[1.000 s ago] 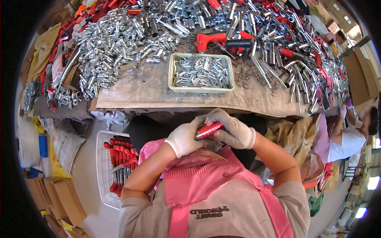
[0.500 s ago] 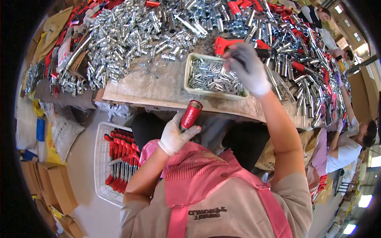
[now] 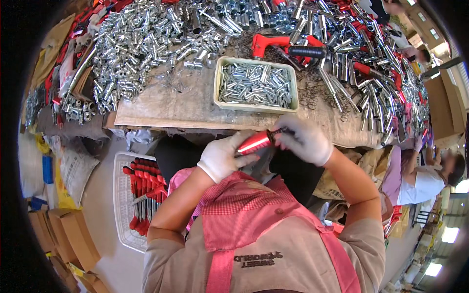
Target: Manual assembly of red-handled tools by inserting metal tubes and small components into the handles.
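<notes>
Left hand (image 3: 222, 155) is wrapping round a red cylinder (image 3: 255, 143), fingers over, thumb under. Right hand (image 3: 307, 140) is curling nearly closed at the cylinder's upper end, fingertips pinching a thin dark piece (image 3: 280, 131); can't tell from where I'm standing how far in that piece is going. Cylinder is tilting up to the right, sitting just off the counter's (image 3: 166, 111) front edge, over the lap.

Going outward: a cream tray (image 3: 259, 108) is resting near the middle of that front edge, holding loose silver pins (image 3: 256, 85). Right behind it a red angled part (image 3: 264, 45) with a black grip (image 3: 307, 52) is lying. Thin wire springs (image 3: 309, 97) are scattering just right of the tray. Silver fittings (image 3: 132, 53) are heaping toward the counter's left edge, long metal tubes (image 3: 373, 97) toward its front right corner.

Below the front edge, left side, a white basket (image 3: 118, 195) is holding red-handled tools (image 3: 146, 195). Co-worker (image 3: 422, 183) is working off to the right.
</notes>
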Tool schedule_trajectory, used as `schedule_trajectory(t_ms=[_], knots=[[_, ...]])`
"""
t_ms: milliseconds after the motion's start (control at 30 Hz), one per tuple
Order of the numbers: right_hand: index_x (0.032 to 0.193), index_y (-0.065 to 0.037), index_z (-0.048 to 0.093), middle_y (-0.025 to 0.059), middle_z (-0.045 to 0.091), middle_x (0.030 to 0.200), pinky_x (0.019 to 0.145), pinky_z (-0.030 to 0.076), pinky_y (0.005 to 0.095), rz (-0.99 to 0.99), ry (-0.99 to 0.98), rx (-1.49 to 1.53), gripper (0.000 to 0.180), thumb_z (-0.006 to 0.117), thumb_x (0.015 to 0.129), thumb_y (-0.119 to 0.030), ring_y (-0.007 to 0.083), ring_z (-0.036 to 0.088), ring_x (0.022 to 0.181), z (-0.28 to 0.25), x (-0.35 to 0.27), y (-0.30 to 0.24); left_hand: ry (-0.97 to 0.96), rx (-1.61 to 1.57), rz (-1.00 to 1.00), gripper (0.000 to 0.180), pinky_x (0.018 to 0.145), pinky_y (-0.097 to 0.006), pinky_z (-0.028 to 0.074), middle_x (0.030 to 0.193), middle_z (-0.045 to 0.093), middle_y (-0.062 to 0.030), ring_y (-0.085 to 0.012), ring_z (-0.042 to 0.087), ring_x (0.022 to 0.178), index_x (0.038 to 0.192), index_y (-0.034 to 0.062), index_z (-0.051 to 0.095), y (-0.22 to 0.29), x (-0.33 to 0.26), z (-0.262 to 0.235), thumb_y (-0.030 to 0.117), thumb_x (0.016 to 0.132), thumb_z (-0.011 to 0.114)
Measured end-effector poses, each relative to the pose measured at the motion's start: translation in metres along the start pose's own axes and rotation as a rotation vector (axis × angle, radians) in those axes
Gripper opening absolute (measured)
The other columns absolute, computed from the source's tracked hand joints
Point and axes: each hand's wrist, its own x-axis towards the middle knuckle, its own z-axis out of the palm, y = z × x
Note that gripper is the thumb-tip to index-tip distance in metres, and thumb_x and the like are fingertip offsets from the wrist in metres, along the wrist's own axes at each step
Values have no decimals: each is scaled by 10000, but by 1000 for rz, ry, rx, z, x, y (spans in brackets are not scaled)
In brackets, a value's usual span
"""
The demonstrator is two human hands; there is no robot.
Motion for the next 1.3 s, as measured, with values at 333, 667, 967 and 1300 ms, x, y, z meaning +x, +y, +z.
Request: schedule_trajectory(t_ms=[333, 667, 967, 1300], knots=[[1313, -82, 402, 172, 559, 1149, 948, 410, 411, -242, 554, -1374, 538, 513, 787, -44, 308, 528, 1082, -100, 120, 67, 55, -168, -162, 409, 691, -335, 495, 817, 626, -167, -274, 625, 713, 1092, 31, 558, 5, -8, 20, 179, 735, 692], [1166, 43, 505, 54, 603, 779, 625, 476, 250, 182, 193, 186, 386, 612, 826, -104, 103, 581, 657, -102, 26, 33, 159, -109, -185, 326, 672, -332, 492, 779, 614, -159, -276, 619, 696, 995, 33, 586, 3, -29, -4, 151, 718, 710], [970, -53, 604, 118, 645, 798, 709, 485, 341, 115, -211, -176, 398, 770, 679, -268, 234, 635, 752, -30, -38, -1, -209, -74, -113, 295, 663, -397, 492, 831, 622, -162, -350, 619, 761, 1005, 100, 579, 9, -49, -3, 216, 747, 665], [992, -95, 575, 128, 617, 822, 688, 486, 405, -160, -571, -290, 365, 710, 678, -223, 334, 601, 779, 33, -50, 17, -729, -480, -115, 437, 780, -316, 476, 910, 637, -112, -185, 603, 815, 1088, 5, 551, -22, -85, 35, 245, 749, 687]])
